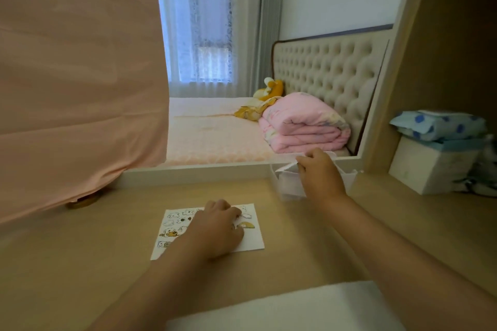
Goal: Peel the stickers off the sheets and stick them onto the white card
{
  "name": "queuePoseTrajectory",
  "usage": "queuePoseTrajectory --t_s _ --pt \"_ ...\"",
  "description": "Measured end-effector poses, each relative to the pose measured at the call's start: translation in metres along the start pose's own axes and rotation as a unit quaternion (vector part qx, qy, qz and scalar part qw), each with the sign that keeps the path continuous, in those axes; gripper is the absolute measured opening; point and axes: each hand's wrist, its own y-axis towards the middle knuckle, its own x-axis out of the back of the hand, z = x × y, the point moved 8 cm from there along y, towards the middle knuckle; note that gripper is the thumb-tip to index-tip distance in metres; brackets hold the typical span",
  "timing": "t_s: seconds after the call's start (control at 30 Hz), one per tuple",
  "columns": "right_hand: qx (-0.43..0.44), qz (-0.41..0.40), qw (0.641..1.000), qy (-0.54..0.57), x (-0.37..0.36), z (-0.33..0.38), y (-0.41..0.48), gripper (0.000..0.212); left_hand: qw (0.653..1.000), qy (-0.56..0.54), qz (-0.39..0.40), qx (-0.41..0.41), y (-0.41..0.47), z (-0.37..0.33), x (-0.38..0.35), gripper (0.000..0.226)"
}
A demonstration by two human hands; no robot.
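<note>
Bedroom tabletop (107,263), pale wood, set against a mirror partly draped in pink cloth (80,88), with the bed seen beyond.

Item: white card (252,242), flat at centre of the tabletop, already carrying cartoon stickers, its lower right still bare. Item: left hand (217,226), resting on the card, probably to steady it or rub a sticker down; fingers bent, tips by a yellow sticker (247,225); whether they pinched anything could not be told. Item: right hand (320,172), reaching to a clear box (352,177) at the back edge, fingers pinching a white sheet (286,166), likely the next sticker sheet; its print was not legible and the box contents were blurred.
</note>
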Motion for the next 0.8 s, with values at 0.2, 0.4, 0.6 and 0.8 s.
queuePoseTrajectory --t_s 0.2,0.4,0.6,0.8 --pt "-0.068 0.086 0.976 -0.189 -0.01 -0.003 0.005 0.049 0.999 0.028 -0.025 -0.009 0.004 -0.006 -0.005 0.053" --pt "-0.051 0.202 0.957 -0.201 -0.034 0.001 -0.002 0.062 0.997 -0.004 -0.067 -0.031 0.002 -0.001 -0.002 0.048" --pt "0.114 0.046 0.992 -0.029 -0.012 0.081 -0.025 0.033 0.992 0.02 -0.125 -0.013 -0.009 0.02 0.01 0.04" --pt "0.174 0.327 0.929 0.021 -0.094 0.142 -0.091 0.052 0.999 0.043 -0.018 0.005 -0.022 0.043 -0.013 0.055"
